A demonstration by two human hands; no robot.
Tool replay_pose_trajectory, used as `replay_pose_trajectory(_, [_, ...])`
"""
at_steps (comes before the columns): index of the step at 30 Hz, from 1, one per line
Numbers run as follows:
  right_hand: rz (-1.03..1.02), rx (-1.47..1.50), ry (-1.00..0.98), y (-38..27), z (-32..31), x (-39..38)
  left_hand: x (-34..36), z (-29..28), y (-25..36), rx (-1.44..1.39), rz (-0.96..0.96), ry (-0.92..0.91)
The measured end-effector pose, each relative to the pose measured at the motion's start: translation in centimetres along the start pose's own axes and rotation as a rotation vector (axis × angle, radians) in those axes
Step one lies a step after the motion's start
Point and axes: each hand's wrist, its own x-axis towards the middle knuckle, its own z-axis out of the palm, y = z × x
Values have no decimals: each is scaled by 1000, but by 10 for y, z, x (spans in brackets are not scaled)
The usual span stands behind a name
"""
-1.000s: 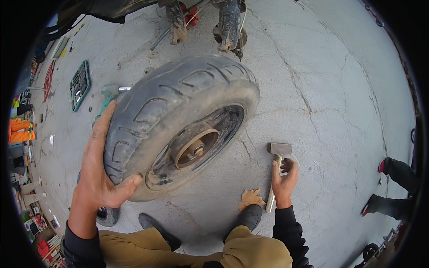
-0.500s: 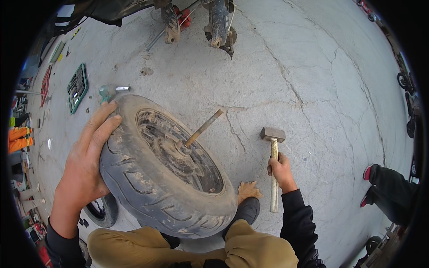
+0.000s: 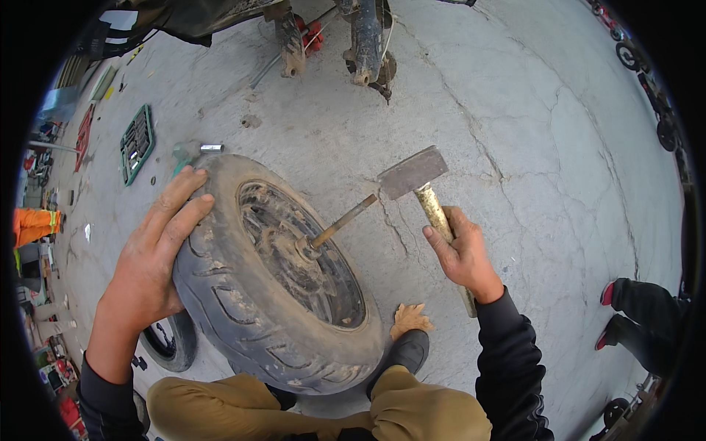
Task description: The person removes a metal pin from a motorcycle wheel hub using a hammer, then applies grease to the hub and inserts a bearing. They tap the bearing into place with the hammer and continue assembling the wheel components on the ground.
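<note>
A dirty scooter-type wheel (image 3: 250, 294) with a chunky black tire leans between my legs, its hub side facing up and right. Out of the hub sticks a rusty rod (image 3: 346, 219), slanting up to the right. My left hand (image 3: 162, 246) grips the tire's upper left edge, fingers over the tread and thumb hidden. In my right hand (image 3: 465, 253) is a sledge hammer (image 3: 414, 173) with a blocky steel head and a worn pale handle, fingers wrapped around it. The hammer head is raised just right of the rod's free end, apart from it.
Muddy fork legs (image 3: 365, 48) hang at the top. A green socket case (image 3: 137, 143) and a teal power tool (image 3: 187, 153) lie left; a second tire (image 3: 169, 342) lies behind my left arm. A dry leaf (image 3: 412, 318) touches my shoe. Another person's legs (image 3: 643, 320) are at right.
My right hand has lifted the hammer, and its head has swung up and left toward the rod. My left hand stays on the tire; the view has shifted slightly.
</note>
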Motion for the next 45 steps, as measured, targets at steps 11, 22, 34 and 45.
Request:
replay_pose_trajectory(11, [156,191,11,4,2,-1,2,0,-6,-11,40,2])
replay_pose_trajectory(22, [65,73,-41,8,13,-4,7,0,-7,-19,78,21])
replay_pose_trajectory(34, [198,-386,114,110,23,-65,28,10,-10,17,-24,178])
replay_pose_trajectory(45, [396,781,-474,-41,104,-37,53,44,9,-88,-282,436])
